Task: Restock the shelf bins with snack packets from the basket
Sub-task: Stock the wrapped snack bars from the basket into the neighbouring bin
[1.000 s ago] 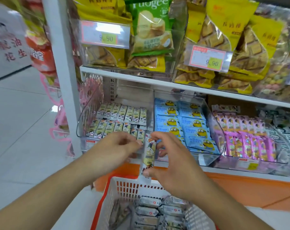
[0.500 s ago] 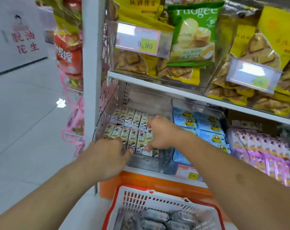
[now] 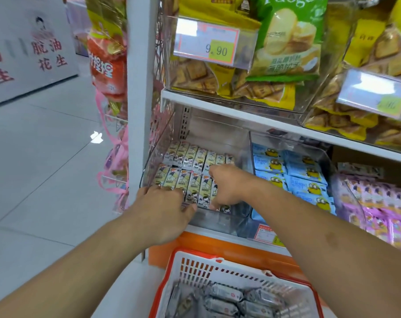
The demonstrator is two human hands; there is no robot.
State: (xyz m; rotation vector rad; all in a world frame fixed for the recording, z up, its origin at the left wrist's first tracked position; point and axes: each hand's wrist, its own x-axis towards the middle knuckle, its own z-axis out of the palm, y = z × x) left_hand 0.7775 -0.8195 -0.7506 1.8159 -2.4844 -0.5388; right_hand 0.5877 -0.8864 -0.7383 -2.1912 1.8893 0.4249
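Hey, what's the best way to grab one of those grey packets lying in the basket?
Take a top grey packet across its narrow middle, coming straight down through the open top of the basket. It lies flat and long, and the walls block the sides.

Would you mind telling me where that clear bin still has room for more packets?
The clear bin has bare floor behind the rear row of cream packets, up to its back wall. The front row is packed tight, with the left hand and right hand there.

Cream-and-green cartoon-printed snack packets (image 3: 190, 180), blue packets (image 3: 293, 171) with yellow figures, white basket (image 3: 194, 269) seemingly red-rimmed.
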